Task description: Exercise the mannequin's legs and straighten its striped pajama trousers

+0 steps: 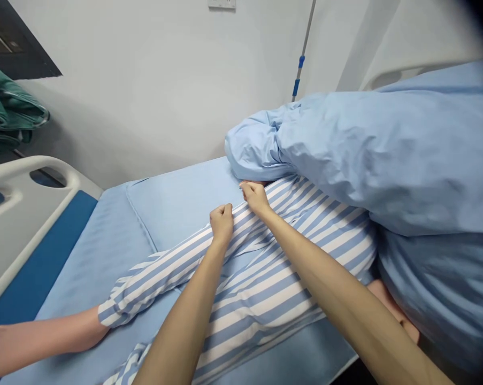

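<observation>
I see no brand, label or readable writing anywhere; the white plate (222, 4) high on the far wall is blank from here.

My left hand (222, 222) is closed, pinching a fold of the blue-and-white striped trousers (261, 272) that lie across the middle of the bed. My right hand (255, 197) is closed on the same cloth just beyond it, close under the near edge of the bunched blue blanket (385, 155), which fills the right side. The trouser leg runs toward the near left, where a bare leg (40, 337) comes out of the cuff.

The blue sheet (173, 198) is open and flat to the far left of my hands, up to the wall. The white and blue bed rail (32, 214) bounds the left edge. Green cloth (8, 115) is stacked beyond it, and a pole (301, 59) stands by the far wall.
</observation>
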Available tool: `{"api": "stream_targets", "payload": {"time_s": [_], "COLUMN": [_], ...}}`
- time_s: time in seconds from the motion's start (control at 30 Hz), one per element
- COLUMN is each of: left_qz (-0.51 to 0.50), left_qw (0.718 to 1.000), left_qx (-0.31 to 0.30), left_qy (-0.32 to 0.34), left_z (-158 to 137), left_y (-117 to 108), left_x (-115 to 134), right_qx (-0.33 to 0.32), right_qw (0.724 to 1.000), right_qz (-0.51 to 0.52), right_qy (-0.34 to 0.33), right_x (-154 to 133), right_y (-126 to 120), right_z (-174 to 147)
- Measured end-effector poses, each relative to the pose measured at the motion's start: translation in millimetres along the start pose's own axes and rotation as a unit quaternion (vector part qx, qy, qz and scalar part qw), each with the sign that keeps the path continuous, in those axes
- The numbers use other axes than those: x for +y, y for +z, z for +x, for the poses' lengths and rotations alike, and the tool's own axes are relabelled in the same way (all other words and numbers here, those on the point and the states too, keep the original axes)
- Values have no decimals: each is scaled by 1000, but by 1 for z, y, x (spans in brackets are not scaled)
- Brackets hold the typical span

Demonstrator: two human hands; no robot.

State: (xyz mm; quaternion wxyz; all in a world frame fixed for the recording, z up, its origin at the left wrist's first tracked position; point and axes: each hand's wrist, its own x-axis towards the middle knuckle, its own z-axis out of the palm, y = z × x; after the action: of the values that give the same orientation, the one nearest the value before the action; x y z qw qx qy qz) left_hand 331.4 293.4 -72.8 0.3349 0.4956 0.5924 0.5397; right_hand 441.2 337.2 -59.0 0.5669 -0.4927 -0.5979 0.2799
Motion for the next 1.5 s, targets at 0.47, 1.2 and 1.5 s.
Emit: {"api": "stream_targets", "payload": {"time_s": [0.47, 1.2, 1.5], "left_qz": [-27, 69, 132], "left_qw": [999, 997, 980], "left_qx": [3, 15, 146], "left_qy": [24, 6, -41], "left_z": [4, -18, -44], "left_y": [13, -123, -261], "left_x": [30, 6, -50], "right_qx": [2, 7, -73], "right_qw": [997, 991, 984], "right_qz": [-77, -127, -146], "right_qy": [-5, 48, 65], "right_x": [8, -11, -50], "right_y": [-15, -31, 68], "right_z": [7, 3, -77]}}
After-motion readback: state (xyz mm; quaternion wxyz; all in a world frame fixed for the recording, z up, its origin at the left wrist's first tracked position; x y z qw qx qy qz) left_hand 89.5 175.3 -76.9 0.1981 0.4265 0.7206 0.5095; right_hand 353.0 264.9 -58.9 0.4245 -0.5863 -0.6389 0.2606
